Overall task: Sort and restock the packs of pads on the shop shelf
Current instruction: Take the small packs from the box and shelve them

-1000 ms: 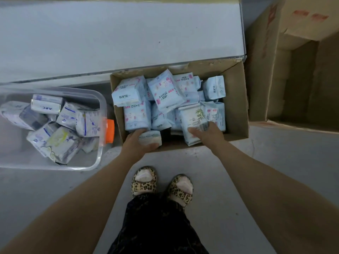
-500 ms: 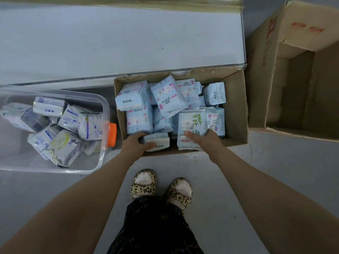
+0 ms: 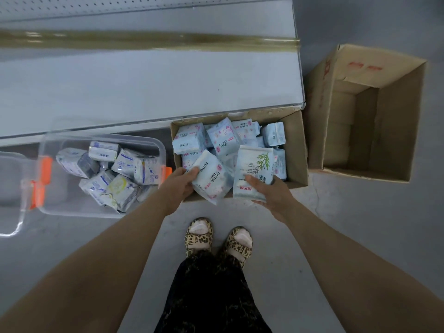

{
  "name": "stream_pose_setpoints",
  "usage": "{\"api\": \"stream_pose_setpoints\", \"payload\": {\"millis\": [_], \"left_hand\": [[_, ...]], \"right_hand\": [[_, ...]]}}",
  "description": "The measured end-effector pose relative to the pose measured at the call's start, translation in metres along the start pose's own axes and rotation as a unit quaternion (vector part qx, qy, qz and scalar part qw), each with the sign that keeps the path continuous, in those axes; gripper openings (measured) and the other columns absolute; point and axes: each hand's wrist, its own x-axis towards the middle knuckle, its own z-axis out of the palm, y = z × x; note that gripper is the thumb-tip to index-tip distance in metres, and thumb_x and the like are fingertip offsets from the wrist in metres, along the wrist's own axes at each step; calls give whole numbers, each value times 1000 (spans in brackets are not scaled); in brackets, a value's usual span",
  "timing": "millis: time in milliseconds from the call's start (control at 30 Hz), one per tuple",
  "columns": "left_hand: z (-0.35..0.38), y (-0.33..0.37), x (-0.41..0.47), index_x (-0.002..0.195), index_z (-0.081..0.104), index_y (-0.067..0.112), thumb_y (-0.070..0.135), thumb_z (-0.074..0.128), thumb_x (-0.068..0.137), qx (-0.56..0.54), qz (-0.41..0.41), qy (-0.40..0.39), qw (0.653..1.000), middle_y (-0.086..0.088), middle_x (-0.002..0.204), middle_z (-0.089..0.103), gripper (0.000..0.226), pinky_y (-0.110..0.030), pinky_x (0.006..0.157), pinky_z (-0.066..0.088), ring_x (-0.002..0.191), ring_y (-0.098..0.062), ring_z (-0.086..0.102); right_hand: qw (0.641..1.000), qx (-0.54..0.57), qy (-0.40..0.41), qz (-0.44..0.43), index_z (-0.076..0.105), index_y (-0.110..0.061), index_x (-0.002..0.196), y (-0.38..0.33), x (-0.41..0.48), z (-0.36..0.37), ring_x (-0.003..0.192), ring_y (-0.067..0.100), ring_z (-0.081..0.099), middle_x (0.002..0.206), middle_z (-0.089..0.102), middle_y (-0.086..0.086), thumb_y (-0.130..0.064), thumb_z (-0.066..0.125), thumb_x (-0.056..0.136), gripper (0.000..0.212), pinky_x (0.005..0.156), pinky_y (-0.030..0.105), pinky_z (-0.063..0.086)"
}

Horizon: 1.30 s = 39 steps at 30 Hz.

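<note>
I record the left hand [image 3: 179, 186] gripping a pale blue pack with pink markings [image 3: 212, 182], thumb on its upper face and the pack tilted over the near wall of the small cardboard box [image 3: 296, 145]. The right hand [image 3: 269, 193] grips a white pack with a green leaf print [image 3: 254, 169] from below, thumb across its lower front. The two held packs lie just beside each other; I cannot tell whether they touch. Behind them the box holds a loose heap of pale blue packs [image 3: 189, 140]. To its left, a clear plastic bin [image 3: 72, 203] with orange latches holds white and violet packs [image 3: 115, 164]. Both containers sit on the floor against the grey shelf [image 3: 144, 92]. A larger open carton [image 3: 396, 131] stands to the right.
</note>
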Motion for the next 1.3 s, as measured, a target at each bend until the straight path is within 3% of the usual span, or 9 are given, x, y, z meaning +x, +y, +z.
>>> {"api": "stream_pose_setpoints", "payload": {"millis": [167,400,500,633,800,1000,1167,1233,1300], "left_hand": [[7,25,-44,124,53,8,33,59,99,-19,-19,16,1000,-14,121,69,36,-33,73,57,102,-25,69],[9,67,-118,132,56,11,42,56,99,-27,-13,-2,1000,-12,108,74,45,-39,75,55,98,-27,70],[16,78,-153,133,53,20,44,52,101,-39,2,-19,999,-13,119,71,40,-41,76,56,99,-27,70],[16,92,-199,129,61,25,72,59,77,-20,21,-55,998,-9,120,72,70,-43,83,59,108,-28,70],[12,109,-265,129,59,19,40,80,75,24,134,-46,990,-10,121,71,61,-39,82,60,104,-24,72],[9,135,-349,115,64,10,34,75,87,-60,245,8,968,-16,115,72,39,-36,73,61,100,-29,71],[3,167,-444,122,62,14,40,77,80,-100,340,15,935,-11,115,73,52,-37,78,60,106,-28,70],[-1,184,-484,126,60,13,43,79,73,-116,379,11,918,-11,117,72,64,-40,82,60,106,-28,70],[-3,203,-523,123,60,10,36,78,81,-141,417,10,898,-12,116,72,53,-42,83,60,104,-28,71]], "right_hand": [[999,31,-39,-3,68,-20,119,-35,-55,13,109,26,71,113,76,3,-33,82,73,50,95,44,56],[982,144,-118,5,57,-13,140,-73,-137,20,128,37,59,136,64,16,-24,71,89,54,113,55,41],[978,167,-128,-8,55,-10,141,-84,-169,34,127,37,60,135,64,17,-20,73,90,55,110,56,44],[982,129,-137,-31,57,-10,139,-105,-206,51,124,32,62,133,66,14,-23,71,92,51,102,45,53],[988,47,-128,-73,62,-19,133,-134,-258,67,118,21,67,126,71,5,-40,76,81,58,109,43,47],[974,-24,-125,-186,65,-18,130,-183,-342,84,116,18,67,122,73,0,-53,76,78,64,98,37,50],[954,0,-102,-283,66,-22,113,-232,-424,107,86,13,69,96,77,-4,-46,73,82,40,77,30,51],[939,-4,-112,-326,67,-22,109,-254,-457,118,85,14,69,94,77,-3,-46,74,80,39,74,30,50],[924,-3,-115,-365,66,-22,109,-274,-488,130,90,14,71,98,78,-4,-42,74,86,32,74,30,52]]}}
